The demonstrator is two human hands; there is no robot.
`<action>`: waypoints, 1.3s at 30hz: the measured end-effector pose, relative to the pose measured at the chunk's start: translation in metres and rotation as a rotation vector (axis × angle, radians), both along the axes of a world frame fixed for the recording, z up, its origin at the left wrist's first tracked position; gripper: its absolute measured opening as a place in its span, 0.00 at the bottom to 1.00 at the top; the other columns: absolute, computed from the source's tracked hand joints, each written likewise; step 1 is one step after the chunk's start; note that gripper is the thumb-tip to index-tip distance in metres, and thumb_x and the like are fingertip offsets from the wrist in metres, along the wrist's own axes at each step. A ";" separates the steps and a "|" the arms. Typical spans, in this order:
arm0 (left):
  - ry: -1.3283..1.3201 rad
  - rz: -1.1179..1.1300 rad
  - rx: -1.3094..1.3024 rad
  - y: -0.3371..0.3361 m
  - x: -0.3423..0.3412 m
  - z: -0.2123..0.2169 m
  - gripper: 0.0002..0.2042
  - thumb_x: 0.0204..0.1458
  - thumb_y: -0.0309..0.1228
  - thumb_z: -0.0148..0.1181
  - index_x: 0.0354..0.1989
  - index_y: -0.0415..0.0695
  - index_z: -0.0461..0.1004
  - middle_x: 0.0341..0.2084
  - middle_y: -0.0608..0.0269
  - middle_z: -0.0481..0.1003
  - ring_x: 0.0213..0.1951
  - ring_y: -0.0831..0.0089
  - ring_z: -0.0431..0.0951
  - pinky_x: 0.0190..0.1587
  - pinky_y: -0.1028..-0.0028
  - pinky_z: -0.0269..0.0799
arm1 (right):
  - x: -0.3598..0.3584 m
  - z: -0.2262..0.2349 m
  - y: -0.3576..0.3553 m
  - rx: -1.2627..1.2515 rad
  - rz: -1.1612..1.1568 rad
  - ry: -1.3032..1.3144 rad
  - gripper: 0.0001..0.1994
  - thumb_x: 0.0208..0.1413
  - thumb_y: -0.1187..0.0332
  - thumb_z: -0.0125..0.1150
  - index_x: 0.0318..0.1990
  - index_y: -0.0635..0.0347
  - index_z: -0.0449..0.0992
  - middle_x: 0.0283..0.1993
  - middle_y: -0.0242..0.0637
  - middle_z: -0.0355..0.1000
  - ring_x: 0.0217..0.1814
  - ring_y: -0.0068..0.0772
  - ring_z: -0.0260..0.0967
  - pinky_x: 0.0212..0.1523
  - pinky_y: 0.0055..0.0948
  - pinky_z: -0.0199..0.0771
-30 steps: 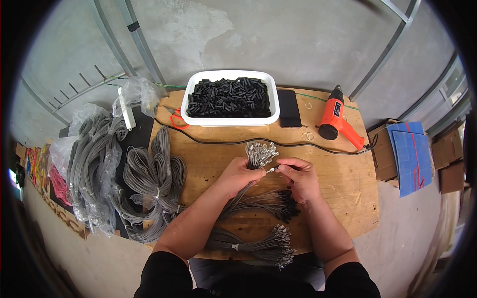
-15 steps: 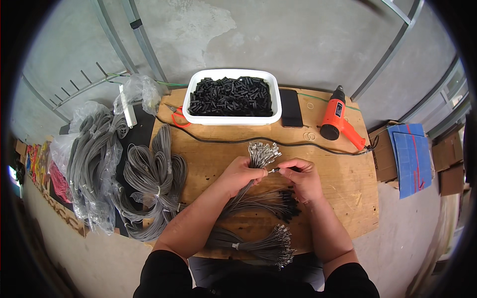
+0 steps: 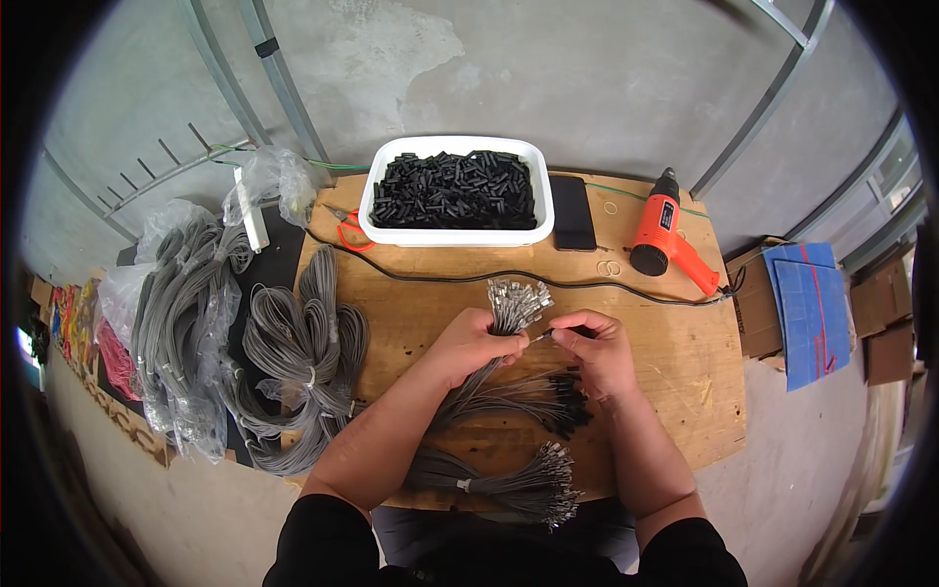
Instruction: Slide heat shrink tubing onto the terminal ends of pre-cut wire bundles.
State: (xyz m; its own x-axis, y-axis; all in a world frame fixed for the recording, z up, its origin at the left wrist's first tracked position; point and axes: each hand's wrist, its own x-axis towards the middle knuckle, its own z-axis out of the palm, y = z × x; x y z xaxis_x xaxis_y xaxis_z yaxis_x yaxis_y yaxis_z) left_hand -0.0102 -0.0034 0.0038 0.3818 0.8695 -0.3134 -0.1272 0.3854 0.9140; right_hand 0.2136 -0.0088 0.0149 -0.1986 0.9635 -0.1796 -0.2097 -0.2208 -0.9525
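Note:
My left hand [image 3: 477,344] is closed around a bundle of grey wires, whose silvery metal terminals [image 3: 518,305] fan out above the fist. Beside it my right hand [image 3: 601,357] pinches a small black sleeve [image 3: 547,334] at the end of a single wire; the fingers partly hide it. Below the hands, loose grey wires with black-sleeved ends [image 3: 567,403] lie on the wooden table. Nearest my body rests another tied wire bundle [image 3: 509,483] with bare metal terminals.
A white tub [image 3: 460,238] of short black sleeves stands at the back, with a black phone [image 3: 574,213] beside it. An orange heat gun [image 3: 657,235] lies right; its black cord [image 3: 469,279] crosses the table. Red-handled pliers [image 3: 353,233] and grey cable coils [image 3: 303,338] are left.
My right fingertips have shifted slightly right along with the sleeve. The bright metal end by the sleeve no longer shows; a thin wire is seen there. My left hand has stayed in place.

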 end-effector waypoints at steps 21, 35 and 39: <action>0.083 -0.080 0.133 0.001 0.002 0.000 0.05 0.53 0.26 0.64 0.35 0.37 0.78 0.25 0.66 0.77 0.28 0.80 0.75 0.33 0.78 0.71 | 0.004 -0.011 0.007 -0.311 0.205 0.324 0.10 0.64 0.66 0.61 0.42 0.64 0.76 0.31 0.37 0.77 0.20 0.17 0.54 0.20 0.17 0.55; 0.088 -0.189 0.223 -0.003 0.003 -0.001 0.11 0.53 0.30 0.68 0.40 0.37 0.80 0.30 0.67 0.79 0.31 0.81 0.76 0.35 0.79 0.71 | 0.017 -0.006 0.015 -0.245 0.042 0.298 0.12 0.63 0.62 0.61 0.33 0.62 0.76 0.25 0.31 0.70 0.19 0.17 0.53 0.20 0.16 0.51; 0.120 -0.172 0.117 -0.002 0.003 0.006 0.12 0.53 0.30 0.68 0.43 0.36 0.81 0.33 0.66 0.80 0.32 0.81 0.76 0.36 0.79 0.71 | 0.022 -0.010 0.016 -0.202 -0.078 0.278 0.11 0.62 0.64 0.61 0.30 0.61 0.75 0.23 0.29 0.67 0.18 0.17 0.52 0.19 0.16 0.50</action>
